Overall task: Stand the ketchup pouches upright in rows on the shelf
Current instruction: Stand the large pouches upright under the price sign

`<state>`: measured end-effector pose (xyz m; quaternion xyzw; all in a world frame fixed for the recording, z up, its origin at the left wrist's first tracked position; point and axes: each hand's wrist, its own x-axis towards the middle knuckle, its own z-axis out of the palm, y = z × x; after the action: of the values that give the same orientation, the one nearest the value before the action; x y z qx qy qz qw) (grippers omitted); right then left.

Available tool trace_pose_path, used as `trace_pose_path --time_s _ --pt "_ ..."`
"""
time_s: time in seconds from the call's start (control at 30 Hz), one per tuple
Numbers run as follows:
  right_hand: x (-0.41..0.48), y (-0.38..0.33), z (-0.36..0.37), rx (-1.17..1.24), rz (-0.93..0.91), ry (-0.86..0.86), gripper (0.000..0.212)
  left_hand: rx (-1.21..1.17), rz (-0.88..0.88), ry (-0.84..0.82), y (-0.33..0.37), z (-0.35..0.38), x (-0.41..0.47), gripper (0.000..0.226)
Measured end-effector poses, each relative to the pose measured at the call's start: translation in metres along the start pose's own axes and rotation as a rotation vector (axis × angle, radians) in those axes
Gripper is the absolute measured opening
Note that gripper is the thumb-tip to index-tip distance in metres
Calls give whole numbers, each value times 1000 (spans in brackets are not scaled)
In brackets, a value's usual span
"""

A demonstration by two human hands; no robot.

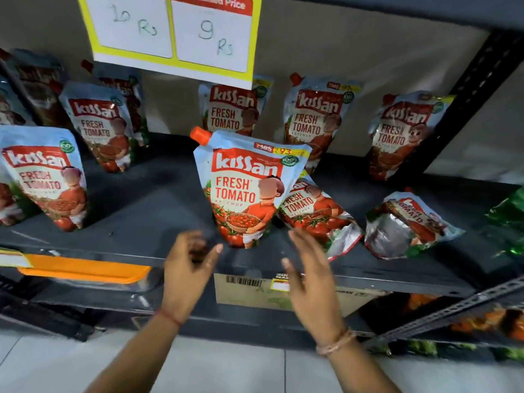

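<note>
A ketchup pouch (246,191) with an orange cap stands upright at the front middle of the dark shelf (136,211). My left hand (188,268) hovers just below and left of it, fingers apart, holding nothing. To the pouch's lower right my right hand (307,276) is open too, close to it but not touching. A second pouch (317,214) lies tilted behind the standing one. Another pouch (408,225) lies flat further right. Several pouches stand upright along the back, such as the one (316,117) right of centre, and more stand at the left (42,177).
A yellow price sign (175,32) hangs over the back of the shelf. A black slotted upright (465,103) bounds the right side. Green packets (507,217) sit at the far right. A cardboard box (255,290) sits on the lower shelf, and an orange label strip (82,269) runs along the front edge.
</note>
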<state>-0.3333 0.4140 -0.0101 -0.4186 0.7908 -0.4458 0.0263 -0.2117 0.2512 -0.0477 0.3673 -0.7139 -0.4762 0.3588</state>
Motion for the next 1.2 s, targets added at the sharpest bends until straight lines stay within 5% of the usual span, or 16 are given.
trace_pose_path --time_s 0.1,0.17,0.27,0.37,0.53,0.63,0.7,0.8,1.03,1.2 --pt "46 22 -48 -153 51 282 36 -96 -106 -174 28 43 -37 14" --pt "89 41 -69 -222 306 115 34 -351 -357 -346 57 82 -39 14" --pt "123 56 -69 -104 595 -268 36 -569 -632 -355 95 127 -22 30" --pt "138 62 -70 -235 589 -442 37 -609 -684 -232 112 148 -10 47" --pt "123 60 -85 -66 607 -515 23 -630 -807 -450 104 136 0 7" --pt "96 70 -90 402 602 -523 8 -543 -716 -555 97 130 -2 9" --pt "80 75 -94 635 581 -531 39 -515 -590 -588 93 129 -5 18" --pt "63 84 -94 794 448 -470 58 -475 -391 -580 88 129 -6 43" --pt "59 96 -68 692 157 -56 87 -239 -30 -554 78 135 15 82" --pt "53 110 -51 517 112 -34 77 -175 9 -553 53 137 23 87"
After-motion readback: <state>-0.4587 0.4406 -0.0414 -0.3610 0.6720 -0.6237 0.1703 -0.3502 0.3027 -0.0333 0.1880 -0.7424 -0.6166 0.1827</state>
